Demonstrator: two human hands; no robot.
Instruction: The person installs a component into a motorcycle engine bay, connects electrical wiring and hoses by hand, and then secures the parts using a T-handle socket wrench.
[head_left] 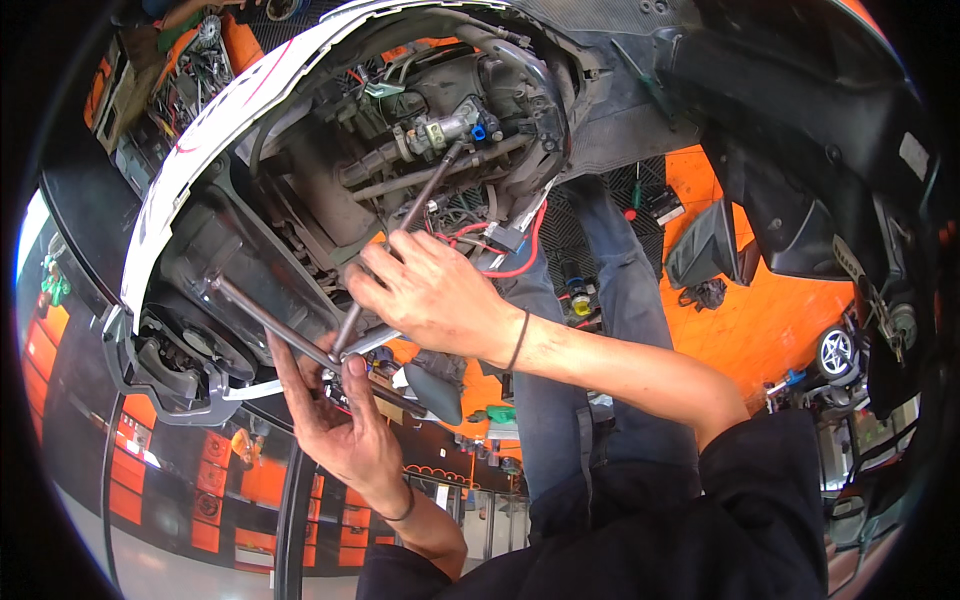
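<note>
Right hand (440,292) is grasping the T-handle wrench (428,192), its fingers curling around the middle of the long shaft. Left hand (342,435) is reaching up to the hub (337,357), where shaft and crossbar (258,309) are meeting; its thumb is lying against that joint and its raised fingers are standing just beside the crossbar, though whether they are truly clasping it I cannot tell.

What seems to count most is the line of the shaft. Its long axis is running from the hub, close above the left fingertips, away from the person and to the right, through the right hand and on across the metal tube (385,187). Its far end is sitting just beside the blue fitting (479,132); whether it is seated on anything there is too small to tell. Of the two, the right hand is lying nearer that far end, the left nearer the hub.

Relative to the right hand, then, the wrench is extending both ways: ahead and rightward to the fitting, back and leftward to the hub. The crossbar is slanting across the lower edge of the white body panel (235,100), its left end pointing into the dark plastic inside that edge. A red cable (530,256) is looping to the right of the shaft.
</note>
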